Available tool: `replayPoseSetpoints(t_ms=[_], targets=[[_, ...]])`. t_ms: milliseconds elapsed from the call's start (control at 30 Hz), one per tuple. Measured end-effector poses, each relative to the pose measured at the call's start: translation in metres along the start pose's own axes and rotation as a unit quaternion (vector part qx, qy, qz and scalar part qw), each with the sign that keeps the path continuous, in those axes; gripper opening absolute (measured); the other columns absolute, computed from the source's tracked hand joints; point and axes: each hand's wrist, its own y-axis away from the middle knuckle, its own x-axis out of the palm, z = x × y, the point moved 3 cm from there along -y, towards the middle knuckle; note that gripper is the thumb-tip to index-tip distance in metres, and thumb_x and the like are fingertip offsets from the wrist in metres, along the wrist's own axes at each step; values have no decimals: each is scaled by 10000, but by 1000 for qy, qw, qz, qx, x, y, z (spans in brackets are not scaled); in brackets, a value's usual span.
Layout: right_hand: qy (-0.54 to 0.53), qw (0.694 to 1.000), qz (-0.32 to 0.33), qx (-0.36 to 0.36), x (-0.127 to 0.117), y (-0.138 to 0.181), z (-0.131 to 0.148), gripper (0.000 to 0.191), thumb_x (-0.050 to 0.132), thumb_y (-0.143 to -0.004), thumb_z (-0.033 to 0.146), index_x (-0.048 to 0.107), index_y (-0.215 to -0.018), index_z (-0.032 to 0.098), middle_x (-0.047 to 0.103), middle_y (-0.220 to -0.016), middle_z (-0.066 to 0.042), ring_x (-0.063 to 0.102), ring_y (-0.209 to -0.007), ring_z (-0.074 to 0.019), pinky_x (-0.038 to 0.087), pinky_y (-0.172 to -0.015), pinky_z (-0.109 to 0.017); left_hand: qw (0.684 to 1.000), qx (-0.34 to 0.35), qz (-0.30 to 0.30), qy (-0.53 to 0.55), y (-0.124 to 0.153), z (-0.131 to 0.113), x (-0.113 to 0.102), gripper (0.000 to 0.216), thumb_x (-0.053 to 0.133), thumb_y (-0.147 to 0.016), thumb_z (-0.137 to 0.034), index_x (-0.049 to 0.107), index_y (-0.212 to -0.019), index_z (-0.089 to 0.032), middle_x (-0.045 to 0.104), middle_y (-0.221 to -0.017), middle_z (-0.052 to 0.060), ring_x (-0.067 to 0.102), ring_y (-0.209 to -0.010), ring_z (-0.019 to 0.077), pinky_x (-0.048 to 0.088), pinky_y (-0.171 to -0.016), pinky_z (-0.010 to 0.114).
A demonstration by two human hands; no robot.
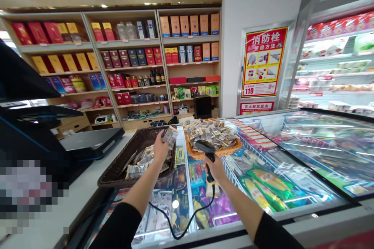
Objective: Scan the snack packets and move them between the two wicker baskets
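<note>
Pinched in my left hand [160, 148] is a small clear snack packet [170, 135], held over the right side of a dark brown wicker basket [112, 175]. Similar packets [137, 170] lie loosely inside that basket. My right hand [215, 168] is wrapped around the grip of a black barcode scanner [206, 147], whose cable loops down over the freezer glass. The scanner's head is in front of a light orange wicker basket [191, 151], heaped with more small packets [210, 130]. What the packets contain is too small to make out.
Both baskets rest on a glass-topped chest freezer [187, 237] with packaged food under the glass. A dark checkout machine [26, 124] stands at the left on a white counter [78, 198]. Shelves of boxed goods [128, 58] line the back, and a lit refrigerated case [336, 62] is at the right.
</note>
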Motion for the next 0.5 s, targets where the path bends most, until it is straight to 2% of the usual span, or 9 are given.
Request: replayPoseSetpoints(t_ms=[33, 100, 167, 200, 267, 333, 400, 433, 500], targets=[[-7, 1000, -2, 0, -8, -4, 0, 299, 628, -698, 448, 494, -623, 191, 486, -398, 53, 439, -299, -114, 349, -323, -224, 995, 18, -25, -95, 2, -7, -12, 511, 595, -696, -209, 540, -1204, -203, 649, -1029, 112, 569, -1029, 296, 428, -878, 422], [-23, 999, -37, 1, -23, -11, -1, 301, 633, -693, 446, 493, -627, 188, 481, -397, 58, 426, -293, -106, 342, -312, -218, 963, 83, -53, -250, 7, -25, -25, 505, 565, -690, -156, 564, -1193, -202, 598, -1141, 137, 485, -1141, 331, 372, -940, 455], [-55, 995, -78, 10, -32, -17, -2, 310, 643, -682, 450, 486, -626, 188, 479, -401, 60, 422, -295, -101, 339, -305, -214, 932, 160, -37, -322, 13, -43, -19, 485, 518, -711, -137, 572, -1189, -196, 557, -1214, 128, 446, -1188, 305, 340, -987, 425], [-72, 993, -93, 17, -34, -18, -3, 316, 651, -674, 453, 485, -627, 188, 483, -406, 60, 426, -299, -101, 340, -304, -212, 925, 191, -10, -329, 15, -50, -7, 465, 493, -729, -138, 576, -1183, -195, 558, -1219, 111, 459, -1179, 275, 339, -997, 388], [-94, 990, -106, 25, -35, -19, -4, 324, 667, -659, 457, 490, -637, 186, 497, -420, 56, 437, -305, -102, 346, -304, -213, 920, 215, 85, -317, 18, -60, 29, 397, 460, -760, -154, 614, -1123, -200, 606, -1160, 73, 526, -1102, 216, 365, -976, 310], [-98, 989, -107, 20, -35, -18, -5, 334, 671, -655, 466, 493, -638, 185, 504, -423, 53, 442, -302, -101, 351, -305, -214, 913, 172, 195, -313, 17, -61, 74, 318, 454, -785, -197, 665, -1022, -213, 661, -1072, 45, 581, -1019, 192, 408, -908, 268], [-99, 989, -110, 8, -37, -18, -6, 339, 664, -662, 479, 494, -644, 186, 502, -416, 54, 443, -298, -101, 355, -307, -214, 901, 104, 262, -329, 14, -59, 117, 253, 495, -772, -230, 695, -925, -206, 692, -989, 48, 606, -977, 207, 433, -835, 256], [-100, 989, -113, 3, -39, -19, -7, 340, 659, -665, 484, 495, -649, 187, 500, -413, 55, 443, -296, -102, 356, -308, -215, 898, 71, 280, -332, 12, -57, 135, 232, 506, -775, -265, 703, -876, -193, 702, -943, 59, 618, -950, 218, 442, -799, 256], [-99, 988, -122, -1, -43, -21, -9, 344, 652, -670, 494, 497, -657, 187, 499, -412, 55, 445, -297, -103, 357, -307, -214, 905, 12, 273, -326, 8, -55, 163, 275, 509, -787, -362, 698, -827, -167, 707, -888, 93, 631, -917, 242, 447, -748, 269]])
